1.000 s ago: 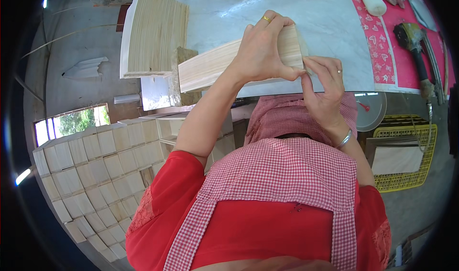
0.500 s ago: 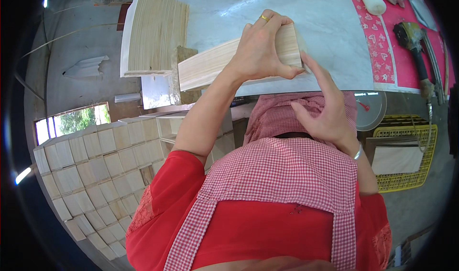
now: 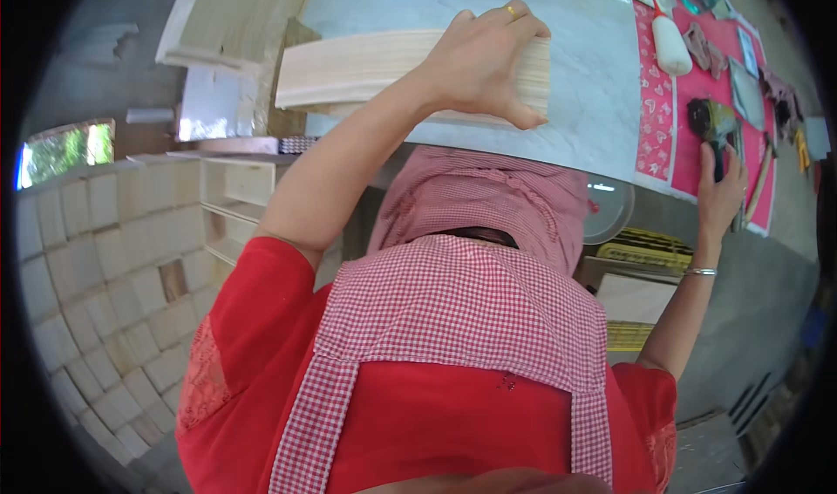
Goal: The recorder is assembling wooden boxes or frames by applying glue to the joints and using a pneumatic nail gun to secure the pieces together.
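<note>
My left hand (image 3: 488, 71) spans the right end of a long, pale wooden box-like piece (image 3: 349, 68), thumb on the near edge and fingers over the far side. That piece lies on the grey marbled tabletop (image 3: 593, 84), its left end against a brown wooden stop (image 3: 283, 84). Far out to the right, my right hand (image 3: 724, 189) is closed round the black grip of an air nail gun (image 3: 717, 128) resting on a pink patterned cloth. Part of the grip is hidden by my fingers.
A stack of thin pale boards (image 3: 231, 14) stands at the far left. On the pink cloth (image 3: 660, 119) are a white glue bottle (image 3: 670, 47) and a rag (image 3: 704, 51). Many pale wooden boxes (image 3: 113, 258) are piled below left. A yellow crate (image 3: 629, 337) sits below right.
My right hand has left the end of the wooden piece, reached right, and taken hold of the nail gun's grip. The left hand stays on the piece. The view has shifted rightward.
</note>
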